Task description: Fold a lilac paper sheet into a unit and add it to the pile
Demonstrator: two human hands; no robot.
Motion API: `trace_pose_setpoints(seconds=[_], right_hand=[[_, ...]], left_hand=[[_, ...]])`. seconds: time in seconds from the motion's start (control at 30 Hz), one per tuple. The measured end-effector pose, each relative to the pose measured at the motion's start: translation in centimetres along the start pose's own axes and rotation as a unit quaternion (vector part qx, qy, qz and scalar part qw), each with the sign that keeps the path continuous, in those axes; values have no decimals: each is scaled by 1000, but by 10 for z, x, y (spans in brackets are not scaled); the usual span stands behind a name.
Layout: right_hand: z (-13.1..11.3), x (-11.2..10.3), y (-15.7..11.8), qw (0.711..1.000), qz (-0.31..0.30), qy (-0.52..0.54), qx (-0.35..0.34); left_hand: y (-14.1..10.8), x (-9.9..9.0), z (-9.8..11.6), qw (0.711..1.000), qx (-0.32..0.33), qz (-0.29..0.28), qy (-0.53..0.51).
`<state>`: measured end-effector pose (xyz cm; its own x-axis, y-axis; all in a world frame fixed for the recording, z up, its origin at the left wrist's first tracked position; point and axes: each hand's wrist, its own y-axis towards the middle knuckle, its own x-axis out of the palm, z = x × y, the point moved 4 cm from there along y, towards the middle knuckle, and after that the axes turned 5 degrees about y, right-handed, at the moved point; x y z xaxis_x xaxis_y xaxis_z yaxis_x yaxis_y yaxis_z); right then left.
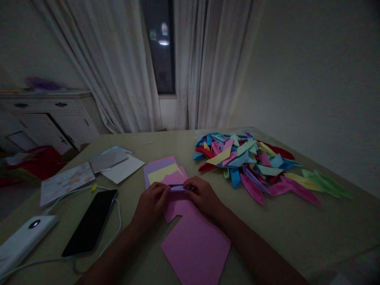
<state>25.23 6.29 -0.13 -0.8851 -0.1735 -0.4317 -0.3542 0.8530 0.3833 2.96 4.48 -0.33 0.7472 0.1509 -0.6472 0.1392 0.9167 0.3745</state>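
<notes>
Head view: paper strip between hands

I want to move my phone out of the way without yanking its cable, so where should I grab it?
Probably take the phone by its two long edges near the middle, coming from above. It lies flat, screen up, left of the left hand, and the white cable loops round its right side, so avoid sliding it that way.

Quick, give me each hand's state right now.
Left hand: closed, pinching the folded pink paper.
Right hand: closed on the same paper.
</notes>
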Motion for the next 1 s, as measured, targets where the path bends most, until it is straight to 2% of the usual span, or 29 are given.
trace_pose_setpoints(seconds=[0.2,0.6,0.87,1.0], right_hand=[[1,-1,1,999,-5,-33,5],[3,0,1,997,-23,-76,3],[-2,1,-1,993,-70,-97,-6],[1,3,-2,992,-72,-101,-15]], left_hand=[[0,0,-8,1000,-5,-3,-18],[2,1,-7,998,48,-37,-15],[2,-2,0,999,28,-25,-20],[3,-1,-2,1000,16,-17,-13]])
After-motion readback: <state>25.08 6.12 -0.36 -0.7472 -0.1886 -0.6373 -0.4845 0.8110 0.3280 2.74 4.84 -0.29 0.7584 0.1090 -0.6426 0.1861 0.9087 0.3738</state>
